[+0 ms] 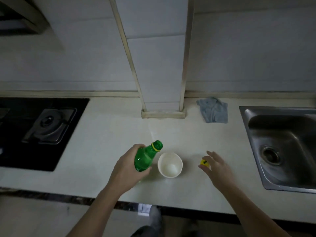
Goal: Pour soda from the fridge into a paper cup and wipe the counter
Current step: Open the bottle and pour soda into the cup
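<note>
My left hand (127,165) grips a green soda bottle (147,156) round its body, just left of a white paper cup (170,165). The bottle's mouth is uncapped, with a yellow ring at the neck, and it leans toward the cup. The cup stands upright on the pale counter (106,134) and looks empty. My right hand (216,165) is to the right of the cup, pinching the yellow bottle cap (204,162) between thumb and fingers just above the counter. A blue-grey cloth (213,110) lies crumpled at the back of the counter.
A black gas hob (39,127) fills the counter's left side. A steel sink (283,147) is set into the right side. A tiled pillar (163,106) juts onto the counter behind the cup. The counter's front edge (119,202) runs below my arms.
</note>
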A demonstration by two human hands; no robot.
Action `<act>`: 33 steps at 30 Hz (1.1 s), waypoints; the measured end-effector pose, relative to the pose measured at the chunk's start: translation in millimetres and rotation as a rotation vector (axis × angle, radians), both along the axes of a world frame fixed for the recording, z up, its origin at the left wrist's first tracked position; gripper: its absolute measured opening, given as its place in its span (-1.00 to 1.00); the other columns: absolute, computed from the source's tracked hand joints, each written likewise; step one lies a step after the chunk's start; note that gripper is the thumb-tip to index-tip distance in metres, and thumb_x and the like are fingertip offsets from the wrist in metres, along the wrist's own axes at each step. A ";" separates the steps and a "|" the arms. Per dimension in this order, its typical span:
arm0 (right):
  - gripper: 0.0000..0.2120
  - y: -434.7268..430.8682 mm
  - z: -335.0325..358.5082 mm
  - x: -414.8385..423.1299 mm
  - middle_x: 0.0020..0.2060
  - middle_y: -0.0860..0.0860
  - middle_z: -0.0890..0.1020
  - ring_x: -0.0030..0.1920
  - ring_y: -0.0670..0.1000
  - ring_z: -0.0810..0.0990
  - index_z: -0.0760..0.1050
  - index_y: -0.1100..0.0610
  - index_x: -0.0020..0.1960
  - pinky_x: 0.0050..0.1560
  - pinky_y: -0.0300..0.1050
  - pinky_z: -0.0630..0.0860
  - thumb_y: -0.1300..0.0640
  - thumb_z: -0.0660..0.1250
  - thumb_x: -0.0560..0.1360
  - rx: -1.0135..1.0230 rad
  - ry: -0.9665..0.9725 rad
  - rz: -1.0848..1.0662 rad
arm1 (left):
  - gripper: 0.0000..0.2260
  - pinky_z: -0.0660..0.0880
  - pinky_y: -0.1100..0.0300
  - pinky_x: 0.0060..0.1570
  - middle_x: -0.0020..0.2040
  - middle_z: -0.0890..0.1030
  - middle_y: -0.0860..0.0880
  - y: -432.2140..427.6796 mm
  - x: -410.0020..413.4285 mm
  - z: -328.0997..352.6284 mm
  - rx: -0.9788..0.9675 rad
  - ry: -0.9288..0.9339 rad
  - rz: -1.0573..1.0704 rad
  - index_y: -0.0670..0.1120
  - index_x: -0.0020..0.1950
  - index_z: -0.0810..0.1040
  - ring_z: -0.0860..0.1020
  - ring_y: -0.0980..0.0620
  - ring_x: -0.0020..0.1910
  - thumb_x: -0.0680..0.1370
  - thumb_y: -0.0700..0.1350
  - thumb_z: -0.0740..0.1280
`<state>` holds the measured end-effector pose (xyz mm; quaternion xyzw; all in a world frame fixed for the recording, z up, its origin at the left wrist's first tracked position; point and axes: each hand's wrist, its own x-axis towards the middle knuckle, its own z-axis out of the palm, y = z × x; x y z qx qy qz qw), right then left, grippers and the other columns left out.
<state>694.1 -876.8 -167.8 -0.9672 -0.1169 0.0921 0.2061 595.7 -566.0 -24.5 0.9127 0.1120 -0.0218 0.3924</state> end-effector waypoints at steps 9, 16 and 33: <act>-0.53 -12.8 -41.6 -27.1 0.43 0.05 0.44 0.49 0.12 0.31 0.51 0.06 0.36 0.40 0.08 0.36 -0.17 0.21 0.57 -0.045 -0.150 0.017 | -0.53 0.53 0.08 -0.18 0.01 0.54 0.18 -13.2 -39.1 -33.3 0.263 0.089 -0.045 0.18 0.23 0.39 0.53 0.11 -0.13 0.40 -0.03 0.49; -0.48 -14.8 -44.6 -32.7 0.52 -0.02 0.29 0.56 0.04 0.11 0.33 0.00 0.49 0.52 0.05 0.17 -0.22 0.03 0.63 -0.066 -0.094 0.021 | -0.51 0.52 0.08 -0.24 0.01 0.54 0.11 -16.7 -35.6 -41.3 0.422 0.131 -0.090 0.16 0.23 0.36 0.54 0.04 -0.17 0.39 0.00 0.49; -0.38 -16.9 -52.4 -33.6 0.52 0.00 0.30 0.55 0.06 0.14 0.32 0.00 0.49 0.50 0.10 0.20 -0.29 -0.07 0.58 -0.012 -0.115 0.022 | -0.50 0.45 0.10 -0.24 -0.05 0.51 0.11 -10.8 -30.0 -45.0 0.550 0.133 -0.130 0.13 0.26 0.37 0.48 0.02 -0.21 0.38 -0.02 0.48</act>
